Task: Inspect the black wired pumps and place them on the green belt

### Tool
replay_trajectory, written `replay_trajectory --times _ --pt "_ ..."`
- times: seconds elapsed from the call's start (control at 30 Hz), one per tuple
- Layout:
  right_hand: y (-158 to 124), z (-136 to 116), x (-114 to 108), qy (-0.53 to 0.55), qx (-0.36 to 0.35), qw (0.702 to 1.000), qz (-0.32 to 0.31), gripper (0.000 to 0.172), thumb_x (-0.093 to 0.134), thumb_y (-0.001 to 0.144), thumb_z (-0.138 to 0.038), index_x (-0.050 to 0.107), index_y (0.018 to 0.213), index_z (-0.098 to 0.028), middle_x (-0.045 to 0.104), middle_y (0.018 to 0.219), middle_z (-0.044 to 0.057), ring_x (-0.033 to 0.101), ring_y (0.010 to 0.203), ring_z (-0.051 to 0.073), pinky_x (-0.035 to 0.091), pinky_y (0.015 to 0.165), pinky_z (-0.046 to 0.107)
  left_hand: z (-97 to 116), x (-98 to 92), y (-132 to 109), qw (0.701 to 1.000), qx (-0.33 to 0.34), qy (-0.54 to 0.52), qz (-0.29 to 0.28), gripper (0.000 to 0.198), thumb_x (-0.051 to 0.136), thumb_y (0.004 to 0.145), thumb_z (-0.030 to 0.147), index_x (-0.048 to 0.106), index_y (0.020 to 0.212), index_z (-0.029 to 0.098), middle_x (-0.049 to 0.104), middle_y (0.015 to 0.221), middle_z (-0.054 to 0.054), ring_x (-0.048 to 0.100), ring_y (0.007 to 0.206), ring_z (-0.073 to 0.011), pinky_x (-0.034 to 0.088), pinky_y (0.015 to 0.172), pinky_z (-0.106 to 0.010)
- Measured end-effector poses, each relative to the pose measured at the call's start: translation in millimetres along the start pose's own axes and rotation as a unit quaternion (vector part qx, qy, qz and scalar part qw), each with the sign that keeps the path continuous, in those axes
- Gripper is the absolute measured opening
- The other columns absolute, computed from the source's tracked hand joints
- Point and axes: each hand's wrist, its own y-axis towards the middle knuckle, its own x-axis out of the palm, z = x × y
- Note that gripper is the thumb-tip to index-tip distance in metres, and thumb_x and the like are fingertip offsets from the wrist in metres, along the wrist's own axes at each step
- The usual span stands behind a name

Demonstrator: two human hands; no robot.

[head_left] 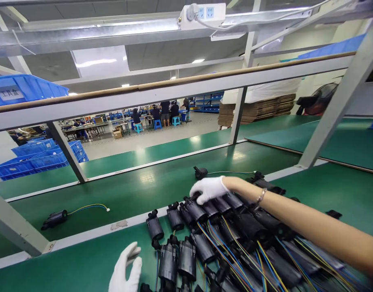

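Note:
My right hand [208, 190], in a white glove, reaches across to the far edge of a pile of black cylindrical motor units [204, 247]. Its fingers and thumb are closed around the upper end of one black motor unit [195, 209]. Blue, yellow and red wires [224, 247] trail from the pile toward me. Low in the view, my left hand [127, 268], also gloved, is open with thumb and fingers apart and holds nothing. Just right of it stand two motor units [168, 261], separate from the hand.
On the green belt [122, 192] beyond the white rail [113, 228] lie a motor unit with a wire lead [57, 219] and another [201, 172]. Slanted frame posts [329, 97] stand left and right. Blue crates [43, 156] are stacked at left; people sit far behind.

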Motion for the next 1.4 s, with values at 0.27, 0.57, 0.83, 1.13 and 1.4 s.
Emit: replay_trajectory --times 0.27,0.57,0.83,1.13,1.4 --pt "-28 -76 -24 -0.17 -0.076 0.976 0.115 0.021 0.062 0.087 -0.016 0.073 0.104 -0.01 0.07 0.098 0.017 0.065 0.094 0.029 0.047 0.079 0.036 51 11.6 -15 0.987 0.016 -0.106 -0.121 0.045 0.057 0.084 0.048 0.062 0.119 0.019 0.069 0.122 -0.01 0.062 0.116 -0.0252 0.044 0.109 -0.04" --pt "-73 -216 -73 -0.157 -0.203 0.94 0.223 0.022 0.061 0.093 -0.034 0.073 0.104 -0.02 0.07 0.085 0.008 0.065 0.075 0.022 0.043 0.064 0.027 113 26.6 -29 0.788 -0.082 -0.53 -0.302 0.07 0.059 0.08 0.075 0.067 0.105 0.01 0.073 0.086 -0.011 0.07 0.073 -0.0183 0.056 0.071 -0.029" --pt "-93 -237 -44 0.206 -0.228 0.88 0.361 0.043 0.044 0.101 -0.053 0.073 0.105 -0.021 0.073 0.09 0.005 0.068 0.08 0.021 0.053 0.073 0.03 90 -5.7 -45 0.606 -0.028 -0.686 -0.403 0.081 0.053 0.076 0.083 0.072 0.1 0.008 0.067 0.061 -0.002 0.034 0.025 -0.0025 0.019 0.024 -0.017" --pt "-89 -236 -9 0.25 -0.201 0.897 0.303 0.049 0.043 0.097 -0.062 0.075 0.102 -0.024 0.076 0.097 0.008 0.07 0.087 0.026 0.056 0.076 0.034 79 -18.3 -48 0.659 0.017 -0.64 -0.395 0.087 0.045 0.072 0.09 0.068 0.094 0.009 0.063 0.055 -0.002 0.033 0.024 -0.0027 0.02 0.025 -0.016" --pt "-94 -239 0 0.24 -0.223 0.89 0.316 0.051 0.038 0.101 -0.059 0.07 0.086 -0.022 0.071 0.078 0.004 0.066 0.07 0.019 0.051 0.066 0.028 75 -32.5 -48 0.786 0.077 -0.509 -0.343 0.093 0.047 0.067 0.093 0.065 0.105 0.011 0.064 0.064 -0.005 0.05 0.039 -0.0097 0.037 0.036 -0.02"
